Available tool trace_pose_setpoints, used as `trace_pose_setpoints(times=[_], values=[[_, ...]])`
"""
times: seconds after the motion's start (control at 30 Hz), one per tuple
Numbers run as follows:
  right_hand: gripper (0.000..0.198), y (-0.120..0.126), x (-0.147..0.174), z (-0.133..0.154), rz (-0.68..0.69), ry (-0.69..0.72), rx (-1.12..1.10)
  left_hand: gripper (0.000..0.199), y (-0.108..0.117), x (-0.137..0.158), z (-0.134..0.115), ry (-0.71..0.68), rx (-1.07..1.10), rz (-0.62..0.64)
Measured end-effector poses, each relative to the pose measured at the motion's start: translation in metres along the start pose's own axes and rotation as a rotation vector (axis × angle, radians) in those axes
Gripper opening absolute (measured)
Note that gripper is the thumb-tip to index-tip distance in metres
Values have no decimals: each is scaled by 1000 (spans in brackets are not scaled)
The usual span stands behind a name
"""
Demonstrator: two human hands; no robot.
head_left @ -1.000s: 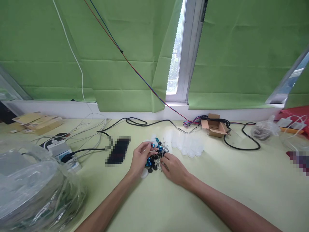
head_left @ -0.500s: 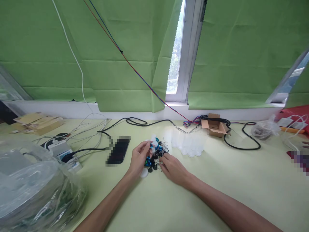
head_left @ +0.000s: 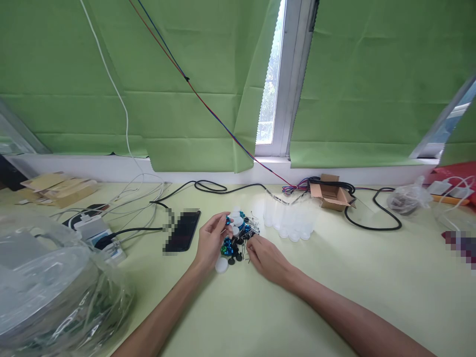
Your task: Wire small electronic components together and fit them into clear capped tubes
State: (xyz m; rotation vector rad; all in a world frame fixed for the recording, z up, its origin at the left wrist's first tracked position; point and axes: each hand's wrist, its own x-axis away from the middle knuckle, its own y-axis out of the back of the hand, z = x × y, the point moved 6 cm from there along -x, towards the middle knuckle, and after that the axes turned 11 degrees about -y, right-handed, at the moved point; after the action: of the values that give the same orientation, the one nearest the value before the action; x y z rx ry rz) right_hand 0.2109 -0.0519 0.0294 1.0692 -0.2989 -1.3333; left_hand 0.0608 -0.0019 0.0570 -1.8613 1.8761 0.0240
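A pile of small parts lies between my two hands: shiny blue pieces (head_left: 227,247), white round caps (head_left: 238,221), black round-headed pieces (head_left: 231,261) and thin metal pins (head_left: 254,224). My left hand (head_left: 211,241), on the pile's left side, pinches a small shiny blue piece (head_left: 228,221) between thumb and fingertips. At the right edge of the pile, my right hand (head_left: 267,256) has its fingers closed and bent down among the pins; what they hold is hidden. One white cap (head_left: 221,265) rests apart near my left wrist. Several translucent plastic containers (head_left: 292,225) stand behind my right hand.
A dark phone (head_left: 183,231) lies left of my left hand. A large clear plastic bag (head_left: 63,292) fills the near left. Behind are a power strip (head_left: 94,233), black cable (head_left: 223,190), an open cardboard box (head_left: 330,198), flattened cartons (head_left: 59,189) and a small clear bag (head_left: 408,196).
My left hand has drawn slightly left and up from the pile with the small blue piece at its fingertips, uncovering more blue parts. My right hand has barely moved.
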Motion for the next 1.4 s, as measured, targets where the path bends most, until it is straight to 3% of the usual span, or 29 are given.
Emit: trace_pose_setpoints(times=[0.43,0.67,1.0,1.23,1.4], values=[[13,-3,1,-1,6,0,63,27,-2,2,1,3,-28,27],[12,1,1,1,-12,10,37,25,-2,4,2,-64,-165,64],[13,-5,7,21,-7,152,35,25,-9,8,-1,-97,-308,105],[14,-4,7,18,-42,136,19,24,-11,10,1,-113,-339,150],[19,12,-2,2,-202,0,11,25,-12,10,-1,-112,-321,138]])
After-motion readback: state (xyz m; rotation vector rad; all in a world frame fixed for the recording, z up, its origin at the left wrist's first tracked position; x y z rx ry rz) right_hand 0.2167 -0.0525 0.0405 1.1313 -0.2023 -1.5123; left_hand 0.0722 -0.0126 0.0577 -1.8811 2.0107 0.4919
